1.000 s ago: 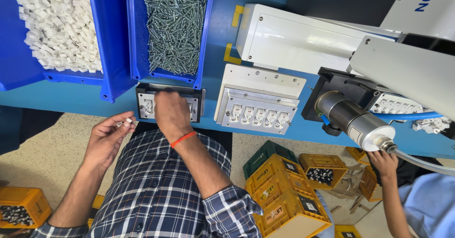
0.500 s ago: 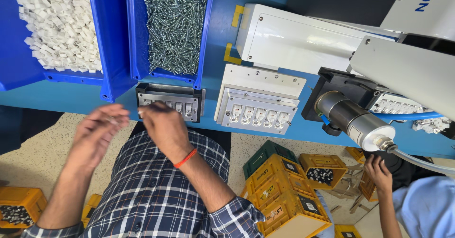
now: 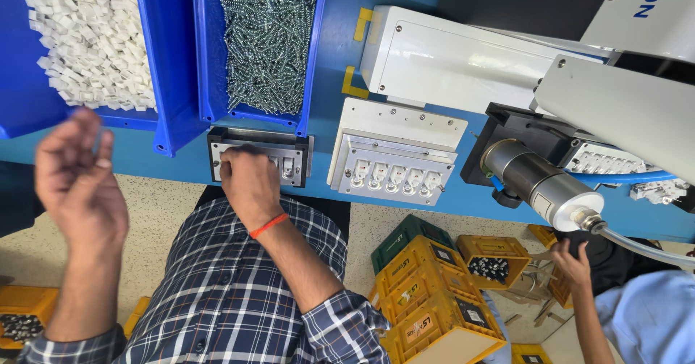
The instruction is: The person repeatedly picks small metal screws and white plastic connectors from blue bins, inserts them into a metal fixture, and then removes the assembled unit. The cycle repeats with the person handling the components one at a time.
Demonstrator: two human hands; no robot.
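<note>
My right hand rests with its fingertips bunched on a small metal-framed fixture at the front edge of the blue bench; what the fingers pinch is hidden. My left hand is raised at the left, blurred, fingers curled. It hovers just below a blue bin full of small white plastic parts. Whether it holds a part cannot be told. A second blue bin, filled with metal screws, stands directly behind the fixture.
A white block with a row of sockets sits right of the fixture, behind it a white machine housing. A metal cylinder with a hose juts out at right. Yellow crates stand on the floor. A co-worker's hand reaches toward them.
My left hand has swung out and up to the left, toward the white-parts bin. My right hand stays on the fixture, shifted slightly left. The co-worker's hand has moved a little.
</note>
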